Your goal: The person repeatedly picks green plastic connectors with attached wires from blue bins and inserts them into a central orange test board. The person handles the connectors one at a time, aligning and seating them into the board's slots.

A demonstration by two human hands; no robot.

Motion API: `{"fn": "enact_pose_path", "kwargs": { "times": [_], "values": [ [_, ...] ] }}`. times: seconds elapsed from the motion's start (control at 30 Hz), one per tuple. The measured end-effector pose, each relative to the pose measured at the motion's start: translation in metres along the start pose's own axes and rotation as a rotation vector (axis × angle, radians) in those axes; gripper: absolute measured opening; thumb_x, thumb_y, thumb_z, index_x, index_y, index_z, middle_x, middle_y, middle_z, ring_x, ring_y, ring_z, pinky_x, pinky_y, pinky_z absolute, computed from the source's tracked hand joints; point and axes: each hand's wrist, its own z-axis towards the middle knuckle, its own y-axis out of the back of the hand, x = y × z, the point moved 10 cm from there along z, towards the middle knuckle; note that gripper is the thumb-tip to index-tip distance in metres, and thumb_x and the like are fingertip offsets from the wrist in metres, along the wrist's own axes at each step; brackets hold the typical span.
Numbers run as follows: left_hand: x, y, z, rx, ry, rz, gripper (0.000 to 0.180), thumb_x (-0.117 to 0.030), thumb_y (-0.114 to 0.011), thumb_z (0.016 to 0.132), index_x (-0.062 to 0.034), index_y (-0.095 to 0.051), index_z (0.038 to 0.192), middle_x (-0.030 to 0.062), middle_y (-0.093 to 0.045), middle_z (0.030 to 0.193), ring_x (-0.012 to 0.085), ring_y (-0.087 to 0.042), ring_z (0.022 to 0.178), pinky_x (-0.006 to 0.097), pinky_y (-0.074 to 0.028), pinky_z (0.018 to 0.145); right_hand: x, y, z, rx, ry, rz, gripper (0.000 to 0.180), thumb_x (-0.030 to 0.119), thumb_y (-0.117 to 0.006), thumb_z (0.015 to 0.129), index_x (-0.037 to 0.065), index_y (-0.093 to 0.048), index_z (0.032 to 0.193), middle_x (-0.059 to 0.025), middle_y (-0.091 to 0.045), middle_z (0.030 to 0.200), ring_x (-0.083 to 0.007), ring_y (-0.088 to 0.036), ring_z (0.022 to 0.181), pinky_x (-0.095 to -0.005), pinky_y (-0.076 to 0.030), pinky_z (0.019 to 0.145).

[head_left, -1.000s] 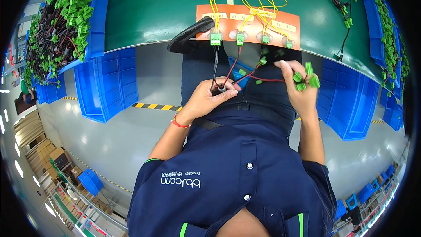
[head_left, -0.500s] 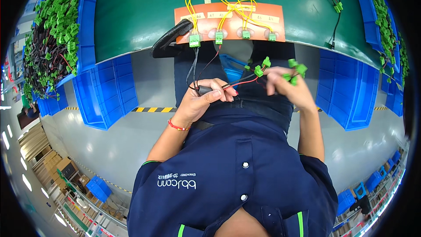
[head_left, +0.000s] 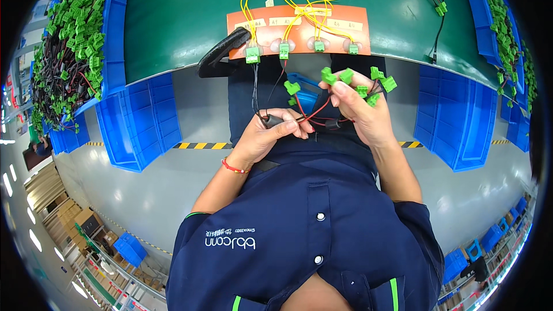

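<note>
Your left hand (head_left: pixel 260 138) holds a black wire sleeve (head_left: pixel 273 121); your right hand (head_left: pixel 370 118) grips green wire plugs (head_left: pixel 346 76). At twelve o'clock, an orange board (head_left: pixel 299 35) sits on the green bench (head_left: pixel 173 23).

Surface (head_left: pixel 173 29): smooth, green, glossy, with pale reflections. Terminal-block connectors (head_left: pixel 389 84): moulded green plastic. Cylindrical cable sleeve (head_left: pixel 272 120): smooth, black. Jumper wires (head_left: pixel 253 35): smooth yellow plastic insulation. Labels (head_left: pixel 344 24): matt, paper-like, on a smooth orange panel (head_left: pixel 354 14). Bin (head_left: pixel 138 121): blue plastic. Shirt (head_left: pixel 276 196): matt navy cloth; buttons (head_left: pixel 321 216) glossy. Floor (head_left: pixel 144 196): smooth, grey, reflective.
</note>
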Motion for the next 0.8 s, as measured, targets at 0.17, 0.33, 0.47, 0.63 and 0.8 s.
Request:
{"fn": "enact_pose_path", "kwargs": {
  "times": [0.17,0.33,0.47,0.63,0.8],
  "values": [
    [0.001,0.0,0.0,0.004,0.003,0.013,0.024,-0.019,-0.066,0.095,0.0004,-0.067,0.082,0.0179,-0.067,0.096,0.0254,-0.066,0.09,0.037,-0.053,0.083,0.015,-0.012,0.008,-0.152,0.167,-0.161,0.016,0.017,-0.066,0.097,0.001,-0.067,0.094,0.0005,-0.062,0.084,-0.0043,-0.053,0.077,-0.0219,-0.043,0.068],
    [0.002,0.009,-0.002,-0.008,-0.012,-0.04,0.019,-0.018,-0.066,0.095,-0.0002,-0.066,0.088,0.0163,-0.066,0.095,0.024,-0.066,0.089,0.036,-0.053,0.083,0.004,-0.011,0.011,-0.24,0.179,0.041,0.013,0.015,-0.065,0.097,0.003,-0.067,0.095,0.0055,-0.057,0.078,0.0004,-0.043,0.065,-0.0186,-0.032,0.056],
    [0.002,0.013,-0.004,-0.039,-0.005,-0.089,0.014,-0.015,-0.067,0.094,-0.0014,-0.064,0.097,0.0135,-0.066,0.095,0.0216,-0.065,0.089,0.034,-0.052,0.083,0.006,-0.008,0.008,-0.303,0.243,0.056,0.012,0.014,-0.065,0.097,0.004,-0.066,0.092,0.0064,-0.056,0.075,0.0012,-0.04,0.06,-0.0189,-0.028,0.051],
    [0.003,0.015,-0.002,-0.036,-0.006,-0.121,0.015,-0.014,-0.067,0.094,-0.0034,-0.062,0.103,0.0115,-0.066,0.095,0.02,-0.064,0.089,0.032,-0.052,0.082,0.009,-0.01,0.011,-0.366,0.318,0.01,0.011,0.013,-0.066,0.096,0.003,-0.067,0.093,0.0058,-0.057,0.075,0.0001,-0.04,0.059,-0.0187,-0.029,0.051],
    [0.003,0.018,-0.001,-0.043,-0.017,-0.123,0.016,-0.015,-0.067,0.094,-0.0037,-0.062,0.104,0.0111,-0.066,0.096,0.0194,-0.064,0.089,0.032,-0.051,0.082,0.01,-0.012,0.016,-0.292,0.196,0.065,0.014,0.015,-0.067,0.096,0.001,-0.069,0.096,0.0035,-0.057,0.071,-0.0013,-0.043,0.057,-0.0188,-0.028,0.05]
  ]
}}
